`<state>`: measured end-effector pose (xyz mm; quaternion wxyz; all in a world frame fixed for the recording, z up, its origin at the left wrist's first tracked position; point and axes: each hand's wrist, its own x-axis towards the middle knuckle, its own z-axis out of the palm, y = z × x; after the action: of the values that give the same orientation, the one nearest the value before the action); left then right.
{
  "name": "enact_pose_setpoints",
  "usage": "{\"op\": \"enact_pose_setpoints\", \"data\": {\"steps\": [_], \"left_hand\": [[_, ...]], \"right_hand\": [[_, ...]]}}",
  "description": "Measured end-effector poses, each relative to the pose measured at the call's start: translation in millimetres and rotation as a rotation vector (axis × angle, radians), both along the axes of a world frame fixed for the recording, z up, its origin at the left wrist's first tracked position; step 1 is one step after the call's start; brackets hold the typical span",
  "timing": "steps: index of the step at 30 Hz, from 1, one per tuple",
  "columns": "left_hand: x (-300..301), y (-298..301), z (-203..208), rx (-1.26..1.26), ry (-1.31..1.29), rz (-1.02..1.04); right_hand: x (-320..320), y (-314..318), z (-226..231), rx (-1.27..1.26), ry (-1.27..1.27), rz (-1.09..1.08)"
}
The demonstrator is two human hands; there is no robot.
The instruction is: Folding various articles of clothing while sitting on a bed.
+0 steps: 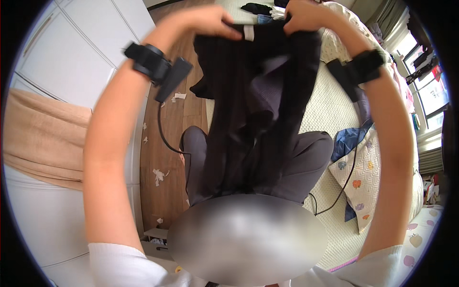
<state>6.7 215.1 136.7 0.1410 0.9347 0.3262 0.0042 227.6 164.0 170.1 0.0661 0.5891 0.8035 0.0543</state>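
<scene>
A black garment (227, 95) hangs spread between my raised hands, with a white label (248, 32) at the middle of its top edge. My left hand (217, 23) pinches the top edge on the left. My right hand (306, 19) is closed on the top edge at the right. Two long dark parts fall from it toward my lap, and a ribbed greyish-purple patch (267, 91) shows between them. Whether it is trousers or a top I cannot tell. My bent knees in dark grey trousers (306, 160) are partly hidden behind it.
At left stand white cabinets (62, 57) with a beige cloth (45, 138) hanging there. Torn white paper scraps (160, 177) lie on the wooden floor (148, 205). The cream quilted bed (330, 107) holds a patterned cloth (361, 177) and blue fabric (346, 143). Cables hang from both wrist devices.
</scene>
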Motion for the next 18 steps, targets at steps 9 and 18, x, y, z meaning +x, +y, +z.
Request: {"op": "enact_pose_setpoints", "data": {"steps": [9,18], "left_hand": [[-3.4,-2.7,-91.6,0.035,0.032,-0.073],[-26.3,-29.6,-2.4,0.505,-0.156,-0.117]], "right_hand": [[25.4,15.6,-105.8,-0.026,0.305,0.179],[29.0,-42.8,-4.3,0.194,0.374,0.347]]}}
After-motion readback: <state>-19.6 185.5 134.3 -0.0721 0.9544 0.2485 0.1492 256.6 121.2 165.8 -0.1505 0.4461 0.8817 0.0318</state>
